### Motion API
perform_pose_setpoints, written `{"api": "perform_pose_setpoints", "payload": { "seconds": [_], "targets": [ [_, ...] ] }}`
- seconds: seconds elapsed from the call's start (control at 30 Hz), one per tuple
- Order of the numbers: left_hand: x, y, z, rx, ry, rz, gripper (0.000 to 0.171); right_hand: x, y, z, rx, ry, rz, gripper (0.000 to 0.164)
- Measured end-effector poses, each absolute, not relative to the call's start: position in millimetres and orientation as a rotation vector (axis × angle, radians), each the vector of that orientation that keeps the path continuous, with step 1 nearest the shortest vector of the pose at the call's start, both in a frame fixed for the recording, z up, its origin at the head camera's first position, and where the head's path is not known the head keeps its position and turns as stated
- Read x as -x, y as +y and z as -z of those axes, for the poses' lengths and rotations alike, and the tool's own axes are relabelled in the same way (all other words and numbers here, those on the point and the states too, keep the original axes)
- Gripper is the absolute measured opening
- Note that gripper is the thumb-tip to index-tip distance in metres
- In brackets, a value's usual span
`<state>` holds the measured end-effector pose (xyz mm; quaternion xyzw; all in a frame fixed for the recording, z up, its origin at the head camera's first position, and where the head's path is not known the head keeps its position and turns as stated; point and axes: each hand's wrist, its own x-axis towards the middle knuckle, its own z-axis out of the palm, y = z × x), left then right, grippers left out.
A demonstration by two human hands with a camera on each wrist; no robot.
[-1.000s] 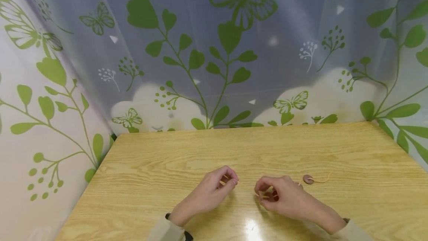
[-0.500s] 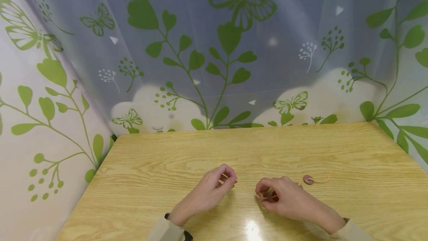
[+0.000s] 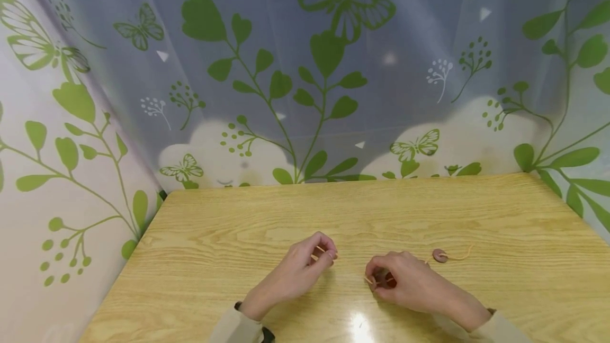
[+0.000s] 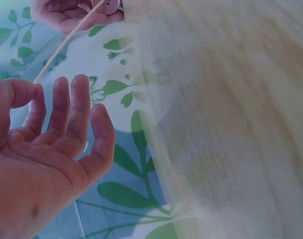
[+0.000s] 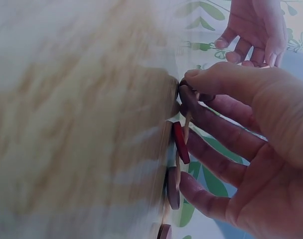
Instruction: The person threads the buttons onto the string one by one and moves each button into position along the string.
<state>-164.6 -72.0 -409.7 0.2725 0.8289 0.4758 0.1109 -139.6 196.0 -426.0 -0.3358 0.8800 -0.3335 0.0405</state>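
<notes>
My left hand [image 3: 301, 274] pinches the end of a thin orange string [image 4: 67, 41] between thumb and index finger, other fingers loosely spread. The string runs straight across to a button with holes [image 4: 109, 6] at my right hand [image 3: 412, 283]. Thumb and fingers of the right hand pinch a dark brown button [image 5: 189, 99] low over the table. Farther along the string, below that grip in the right wrist view, hang a red button [image 5: 181, 143] and a brown button [image 5: 173, 189]. In the head view, the right hand partly hides these.
Right of the right hand, a brown button [image 3: 439, 255] lies on the wooden table [image 3: 229, 221], the string's loose tail [image 3: 461, 257] trailing from it. A leaf-and-butterfly patterned curtain [image 3: 333, 120] hangs behind the table's far edge and along its sides.
Both hands keep their grips and have drifted very slightly apart, the left one a little to the left. The button lying on the table has stayed put.
</notes>
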Motion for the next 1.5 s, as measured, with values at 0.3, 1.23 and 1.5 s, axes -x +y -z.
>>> {"api": "perform_pose_setpoints", "payload": {
  "seconds": [0.3,1.23,1.5],
  "targets": [
    [165,-74,409,-0.801,2.434,-1.382,0.014,140,199,427,1.069,2.679,1.043,0.022],
    [174,-86,406,-0.772,2.468,-1.398,0.013,137,304,431,0.764,3.175,0.662,0.024],
    [178,-90,407,-0.775,2.462,-1.406,0.014,144,318,433,0.756,3.189,0.510,0.016]
  ]
}}
